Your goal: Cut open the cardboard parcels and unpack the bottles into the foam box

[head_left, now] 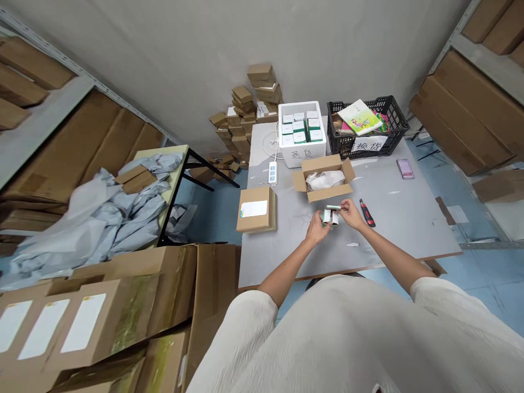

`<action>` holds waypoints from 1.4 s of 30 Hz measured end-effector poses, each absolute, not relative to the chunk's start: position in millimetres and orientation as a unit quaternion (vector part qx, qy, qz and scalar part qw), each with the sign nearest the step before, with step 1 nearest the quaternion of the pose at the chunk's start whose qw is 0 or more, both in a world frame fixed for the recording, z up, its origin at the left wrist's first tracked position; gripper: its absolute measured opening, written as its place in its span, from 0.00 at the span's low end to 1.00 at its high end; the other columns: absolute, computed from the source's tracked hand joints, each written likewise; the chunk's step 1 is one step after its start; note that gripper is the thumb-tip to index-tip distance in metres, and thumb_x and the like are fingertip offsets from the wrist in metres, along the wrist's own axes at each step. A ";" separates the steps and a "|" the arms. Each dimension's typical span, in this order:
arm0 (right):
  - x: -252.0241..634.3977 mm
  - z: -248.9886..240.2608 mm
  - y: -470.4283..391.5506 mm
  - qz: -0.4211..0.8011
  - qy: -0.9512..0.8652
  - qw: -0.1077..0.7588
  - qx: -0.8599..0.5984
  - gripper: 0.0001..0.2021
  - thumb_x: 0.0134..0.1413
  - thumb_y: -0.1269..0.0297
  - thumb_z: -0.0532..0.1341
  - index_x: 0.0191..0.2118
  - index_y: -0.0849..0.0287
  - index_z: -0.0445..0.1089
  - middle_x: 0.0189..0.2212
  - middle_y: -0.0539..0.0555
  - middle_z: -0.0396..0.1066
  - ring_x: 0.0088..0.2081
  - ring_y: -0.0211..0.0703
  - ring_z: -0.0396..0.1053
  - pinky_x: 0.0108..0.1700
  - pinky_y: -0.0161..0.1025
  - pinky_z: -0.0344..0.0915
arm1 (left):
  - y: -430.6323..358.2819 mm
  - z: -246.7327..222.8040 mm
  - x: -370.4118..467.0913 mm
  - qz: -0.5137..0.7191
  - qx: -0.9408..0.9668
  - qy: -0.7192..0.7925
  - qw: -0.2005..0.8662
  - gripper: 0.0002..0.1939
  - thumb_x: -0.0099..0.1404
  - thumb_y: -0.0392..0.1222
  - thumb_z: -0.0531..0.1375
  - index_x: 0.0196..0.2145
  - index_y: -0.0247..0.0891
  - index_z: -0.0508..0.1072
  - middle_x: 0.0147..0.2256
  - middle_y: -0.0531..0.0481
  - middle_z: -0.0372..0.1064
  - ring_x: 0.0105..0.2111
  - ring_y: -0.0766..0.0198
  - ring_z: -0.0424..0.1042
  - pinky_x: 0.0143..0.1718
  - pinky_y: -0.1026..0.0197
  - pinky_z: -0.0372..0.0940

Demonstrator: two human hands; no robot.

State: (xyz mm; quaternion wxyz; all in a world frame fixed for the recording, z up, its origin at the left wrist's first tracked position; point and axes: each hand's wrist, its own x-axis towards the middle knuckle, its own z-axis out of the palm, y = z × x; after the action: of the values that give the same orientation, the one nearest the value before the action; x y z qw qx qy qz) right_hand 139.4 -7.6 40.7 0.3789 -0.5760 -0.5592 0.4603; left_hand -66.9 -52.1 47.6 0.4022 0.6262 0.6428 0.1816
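Near the front of the grey table (278, 256), a small white and green box (331, 217) stands with its top flaps up. My left hand (316, 228) is closed round its left side. At its upper right, the fingers of my right hand (350, 213) pinch the raised flap. Just behind is an open cardboard box (322, 194) with white wrapping (326, 179) inside. A red and black cutter (367, 213) lies to the right of my right hand. A closed carton (256, 209) with a white label sits to the left.
A white foam box (303, 155) of small green-white boxes and a black crate (368, 126) with booklets stand at the back. A power strip (273, 172) lies at left, a blurred phone-like item (405, 169) at right. Stacked cartons (164, 289) fill the lower left.
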 end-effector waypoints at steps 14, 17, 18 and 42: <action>126.1 33.9 -2.3 0.386 -0.677 0.288 -0.557 0.24 0.56 0.58 0.67 0.58 0.58 0.74 0.61 0.65 0.71 0.49 0.52 0.77 0.54 0.51 0.77 | -38.6 57.7 -84.0 0.102 0.697 0.584 0.404 0.44 0.70 0.56 0.65 0.77 0.50 0.52 0.62 0.41 0.63 0.41 0.57 0.79 0.52 0.53 0.72; 125.8 32.7 -4.2 0.372 -0.702 0.261 -0.549 0.28 0.54 0.62 0.68 0.62 0.60 0.73 0.64 0.67 0.68 0.52 0.54 0.76 0.55 0.52 0.77 | -37.6 58.6 -83.0 0.102 0.696 0.594 0.390 0.42 0.71 0.54 0.63 0.76 0.49 0.54 0.62 0.40 0.64 0.47 0.51 0.79 0.54 0.52 0.71; 125.7 32.4 -4.3 0.368 -0.706 0.256 -0.548 0.28 0.55 0.63 0.67 0.63 0.60 0.73 0.64 0.67 0.67 0.52 0.54 0.76 0.55 0.52 0.77 | -37.7 58.5 -83.0 0.106 0.694 0.596 0.390 0.41 0.71 0.53 0.63 0.76 0.49 0.55 0.63 0.40 0.64 0.49 0.50 0.79 0.55 0.52 0.71; 141.3 37.5 -11.9 0.226 -0.779 0.222 -0.541 0.15 0.61 0.72 0.59 0.48 0.57 0.80 0.48 0.60 0.72 0.50 0.53 0.71 0.58 0.51 0.70 | -38.3 39.9 -109.8 0.110 0.758 0.543 0.345 0.49 0.66 0.51 0.68 0.78 0.44 0.51 0.79 0.35 0.39 0.78 0.36 0.42 0.73 0.36 0.49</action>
State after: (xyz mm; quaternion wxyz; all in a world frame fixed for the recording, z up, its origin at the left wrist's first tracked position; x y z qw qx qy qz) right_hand 141.3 -11.9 37.5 0.2216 -0.5411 -0.7790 0.2263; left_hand -109.8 -38.3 39.9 0.3448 0.7579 0.5427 0.1102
